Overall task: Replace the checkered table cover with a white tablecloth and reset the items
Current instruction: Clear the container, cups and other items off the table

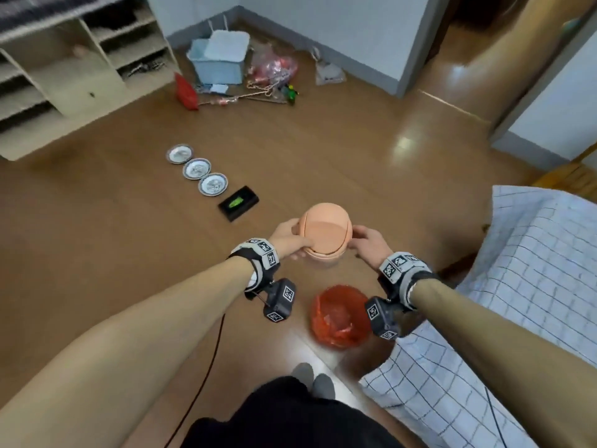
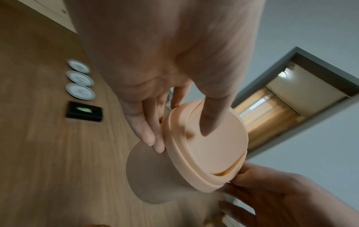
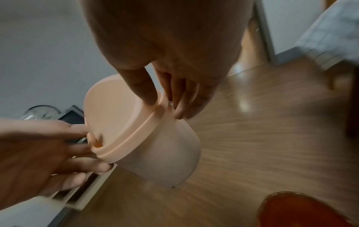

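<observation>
The left hand (image 1: pixel 287 236) grips one side of a small peach-coloured lidded bin (image 1: pixel 324 239), thumb pressed onto the swing lid, fingers along the rim beneath. The right hand (image 1: pixel 368 245) grips the opposite side, thumb on the lid's edge and fingers curled under the rim. The bin hangs between them above the floor, tilted; its round shadow falls on the boards below, as the left wrist view shows.

Just nearer the person, a bin lined with a red bag (image 1: pixel 339 316) stands on the wooden floor (image 1: pixel 97 221). Beyond the held bin a black tray with something green in it (image 1: pixel 239 203) lies on the boards, and past it three small patterned plates (image 1: pixel 197 169) sit in a diagonal row, edges almost touching. The checkered table cover (image 1: pixel 517 286), white with a dark grid, drapes over the table at the person's right, its edge hanging well down.

Farther off, a pale shelf unit (image 1: pixel 80 69) stands at the left wall, and a light blue basket (image 1: pixel 219 59) sits in the corner among red bags and loose clutter. A doorway opens at the right.

The clutter is too blurred to name. Both wrist views are smeared, and the table itself is hidden under the cloth.
</observation>
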`<state>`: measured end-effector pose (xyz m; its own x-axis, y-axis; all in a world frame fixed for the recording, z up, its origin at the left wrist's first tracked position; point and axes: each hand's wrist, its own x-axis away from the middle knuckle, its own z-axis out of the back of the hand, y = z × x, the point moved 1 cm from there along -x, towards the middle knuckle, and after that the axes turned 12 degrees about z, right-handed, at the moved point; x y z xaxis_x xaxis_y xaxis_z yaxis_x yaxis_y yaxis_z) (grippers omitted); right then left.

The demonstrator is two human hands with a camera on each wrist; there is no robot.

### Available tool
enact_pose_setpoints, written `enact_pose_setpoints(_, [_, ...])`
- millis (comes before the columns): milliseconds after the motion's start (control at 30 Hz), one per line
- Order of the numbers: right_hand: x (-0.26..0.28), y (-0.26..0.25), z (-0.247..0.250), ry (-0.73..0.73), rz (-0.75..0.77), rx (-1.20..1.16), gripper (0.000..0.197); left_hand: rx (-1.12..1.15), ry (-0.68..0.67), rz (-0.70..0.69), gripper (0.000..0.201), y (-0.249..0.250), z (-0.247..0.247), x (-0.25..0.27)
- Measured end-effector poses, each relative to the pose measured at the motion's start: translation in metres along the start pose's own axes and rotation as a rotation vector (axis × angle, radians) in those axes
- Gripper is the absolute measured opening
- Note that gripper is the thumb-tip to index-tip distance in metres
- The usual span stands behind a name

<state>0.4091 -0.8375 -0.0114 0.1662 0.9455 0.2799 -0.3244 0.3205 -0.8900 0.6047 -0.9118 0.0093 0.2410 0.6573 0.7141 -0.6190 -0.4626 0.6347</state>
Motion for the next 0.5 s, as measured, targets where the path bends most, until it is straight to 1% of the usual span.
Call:
enact_pose_setpoints(67, [-0.014, -0.024, -0.034, -0.073, 0.018, -0.075, 0.065, 0.055, 0.085, 0.039, 0.066, -0.019, 0.035, 0.008])
enact_pose_setpoints(167, [-0.031, -0.053, -0.082, -0.176, 0.011, -0.173, 0.058, 0.07, 0.186, 0.091, 0.081, -0.046, 0.084, 0.016])
enact_pose_setpoints(233, [-0.041, -0.066, -0.112, -0.243, 0.019, -0.195, 0.053, 0.088, 0.233, 0.123, 0.082, -0.062, 0.112, 0.018])
enact_pose_setpoints(300, [-0.054, -0.076, -0.138, -0.294, 0.024, -0.196, 0.053, 0.117, 0.253, 0.156, 0.08, -0.076, 0.138, 0.015])
enact_pose_setpoints(367, [-0.073, -0.084, -0.161, -0.335, 0.019, -0.164, 0.058, 0.147, 0.245, 0.185, 0.078, -0.089, 0.163, 0.007])
enact_pose_setpoints(433, [-0.095, -0.093, -0.184, -0.367, 0.0, -0.13, 0.063, 0.174, 0.237, 0.208, 0.081, -0.101, 0.187, -0.008])
enact_pose_setpoints(500, [-0.121, -0.101, -0.208, -0.373, -0.021, -0.114, 0.062, 0.2, 0.23, 0.219, 0.083, -0.109, 0.212, -0.028])
